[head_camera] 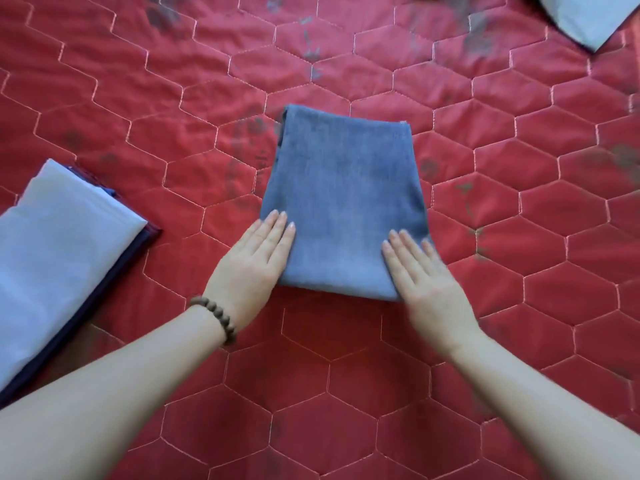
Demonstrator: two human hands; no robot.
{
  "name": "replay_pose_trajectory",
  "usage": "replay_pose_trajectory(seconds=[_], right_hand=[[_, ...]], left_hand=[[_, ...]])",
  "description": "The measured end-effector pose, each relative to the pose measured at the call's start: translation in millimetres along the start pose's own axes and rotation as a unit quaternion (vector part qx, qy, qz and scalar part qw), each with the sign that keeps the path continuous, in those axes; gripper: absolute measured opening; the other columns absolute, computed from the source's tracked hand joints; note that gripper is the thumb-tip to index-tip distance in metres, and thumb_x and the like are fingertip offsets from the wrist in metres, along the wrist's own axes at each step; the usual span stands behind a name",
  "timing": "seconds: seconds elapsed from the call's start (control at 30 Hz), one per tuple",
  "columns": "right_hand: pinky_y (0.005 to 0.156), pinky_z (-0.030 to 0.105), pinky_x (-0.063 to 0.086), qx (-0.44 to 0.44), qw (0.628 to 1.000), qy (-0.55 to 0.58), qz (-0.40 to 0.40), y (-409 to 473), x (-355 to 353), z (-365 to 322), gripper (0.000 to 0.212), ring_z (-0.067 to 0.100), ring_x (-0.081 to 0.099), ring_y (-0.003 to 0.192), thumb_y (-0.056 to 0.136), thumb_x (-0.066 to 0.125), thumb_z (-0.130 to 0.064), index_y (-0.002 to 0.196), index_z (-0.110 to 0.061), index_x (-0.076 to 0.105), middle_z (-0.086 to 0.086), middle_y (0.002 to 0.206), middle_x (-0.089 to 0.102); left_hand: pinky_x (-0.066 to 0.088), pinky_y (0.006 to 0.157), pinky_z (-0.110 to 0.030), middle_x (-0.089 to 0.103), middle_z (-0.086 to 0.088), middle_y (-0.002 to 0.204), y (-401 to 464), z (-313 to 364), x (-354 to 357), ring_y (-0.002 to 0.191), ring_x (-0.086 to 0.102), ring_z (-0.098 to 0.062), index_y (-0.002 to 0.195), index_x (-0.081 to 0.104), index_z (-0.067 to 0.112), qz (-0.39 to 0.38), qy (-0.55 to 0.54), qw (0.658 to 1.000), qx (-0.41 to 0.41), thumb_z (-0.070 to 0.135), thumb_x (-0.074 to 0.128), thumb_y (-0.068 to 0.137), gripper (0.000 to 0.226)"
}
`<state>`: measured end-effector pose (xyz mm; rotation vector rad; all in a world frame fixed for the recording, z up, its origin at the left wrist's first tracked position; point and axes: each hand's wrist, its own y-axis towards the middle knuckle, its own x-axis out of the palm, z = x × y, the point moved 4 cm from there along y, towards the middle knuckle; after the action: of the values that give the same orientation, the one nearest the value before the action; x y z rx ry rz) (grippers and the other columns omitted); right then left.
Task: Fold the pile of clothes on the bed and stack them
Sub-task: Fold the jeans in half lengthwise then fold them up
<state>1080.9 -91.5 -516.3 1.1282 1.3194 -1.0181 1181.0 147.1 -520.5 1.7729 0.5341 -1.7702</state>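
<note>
jeans (341, 199): folded, soft, fairly heavy; lift from both near corners
left hand (256, 251): flat on jeans
right hand (420, 271): flat on jeans
stack (59, 244): left of jeans

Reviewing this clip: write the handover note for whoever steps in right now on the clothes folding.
Hands: left hand and right hand both lie flat, fingers straight, on the near corners of the folded blue denim piece.
Things: denim sits mid-bed on the red quilt; stack with a light blue garment on top lies at left; a pale garment shows at the far right edge.
Done: denim looks folded.
Left: move it onto the stack, then handle the far garment.
</note>
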Motion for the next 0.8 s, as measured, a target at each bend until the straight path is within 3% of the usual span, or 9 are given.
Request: replay_pose_trajectory(seconds=[0.1,0.2,0.27,0.33,0.47,0.53,0.7,0.8], right_hand=[[0.112,0.046,0.023,-0.001,0.996,0.014,-0.093,-19.4,21.4,-28.6,0.06,0.037,0.038,0.137,0.083,0.026,0.001,0.142,0.004,0.034,0.022,0.149,0.037],[0.116,0.044,0.015,0.03,0.986,0.046,-0.156,-21.9,16.3,-37.0,0.072,0.029,0.023,0.146,0.079,0.036,-0.022,0.147,0.0,0.032,0.017,0.155,0.027],[0.118,0.045,0.014,0.031,0.987,0.079,-0.138,-13.5,3.1,-39.4,0.069,0.026,0.023,0.146,0.082,0.042,-0.033,0.144,-0.002,0.04,0.015,0.154,0.031],[0.117,0.048,0.019,0.002,0.991,0.089,-0.104,5.1,-2.6,-45.9,0.06,0.027,0.027,0.144,0.088,0.042,-0.031,0.142,-0.005,0.045,0.012,0.153,0.035],[0.114,0.054,0.026,-0.077,0.99,0.066,-0.102,73.9,20.8,-51.2,0.057,0.027,0.03,0.143,0.091,0.035,-0.032,0.146,-0.018,0.042,0.007,0.154,0.034],[0.115,0.056,0.022,-0.107,0.987,0.027,-0.114,116.6,34.0,-39.9,0.055,0.024,0.028,0.144,0.095,0.03,-0.041,0.148,-0.027,0.036,0.003,0.156,0.031],[0.119,0.053,0.0,-0.022,0.991,-0.047,-0.12,195.7,39.3,18.5,0.066,0.023,0.004,0.149,0.089,0.006,-0.07,0.149,-0.047,-0.001,-0.002,0.163,0.003],[0.117,0.047,0.013,0.026,0.989,-0.033,-0.141,213.5,36.0,39.7,0.073,0.027,0.02,0.144,0.083,0.012,-0.08,0.147,-0.052,-0.007,0.006,0.159,0.018]], left_hand=[[0.036,0.109,-0.053,0.036,-0.029,0.147,-32.9,8.9,11.5,0.136,0.039,-0.041,0.143,0.028,-0.008,-0.088,-0.003,0.996,-0.025,-0.005,0.025,0.085,0.058],[0.023,0.112,-0.061,0.027,-0.026,0.153,-43.9,15.7,2.1,0.144,0.025,-0.036,0.144,0.032,-0.007,-0.181,0.006,0.98,-0.081,0.025,0.047,0.068,0.085],[0.019,0.111,-0.065,0.033,-0.026,0.15,-34.9,20.5,-11.5,0.144,0.026,-0.036,0.14,0.041,-0.008,-0.165,-0.01,0.982,-0.096,0.039,0.045,0.072,0.083],[0.021,0.112,-0.062,0.036,-0.027,0.148,-17.9,28.0,-15.3,0.143,0.027,-0.037,0.137,0.044,-0.009,-0.129,-0.024,0.986,-0.103,0.042,0.041,0.081,0.076],[0.021,0.114,-0.056,0.025,-0.028,0.153,10.1,42.8,14.1,0.145,0.02,-0.038,0.142,0.035,-0.009,-0.147,-0.036,0.97,-0.19,0.048,0.031,0.086,0.081],[0.015,0.116,-0.057,0.016,-0.027,0.156,11.0,47.5,28.0,0.147,0.011,-0.037,0.147,0.026,-0.006,-0.165,-0.03,0.96,-0.225,0.056,0.03,0.085,0.088],[0.011,0.114,-0.064,0.011,-0.021,0.159,7.1,45.3,37.9,0.148,0.005,-0.034,0.152,0.023,0.006,-0.146,-0.032,0.962,-0.228,0.07,0.037,0.081,0.096],[0.014,0.112,-0.065,0.013,-0.022,0.159,5.6,44.3,41.4,0.148,0.008,-0.035,0.151,0.027,0.011,-0.128,-0.037,0.967,-0.216,0.071,0.04,0.08,0.094]])
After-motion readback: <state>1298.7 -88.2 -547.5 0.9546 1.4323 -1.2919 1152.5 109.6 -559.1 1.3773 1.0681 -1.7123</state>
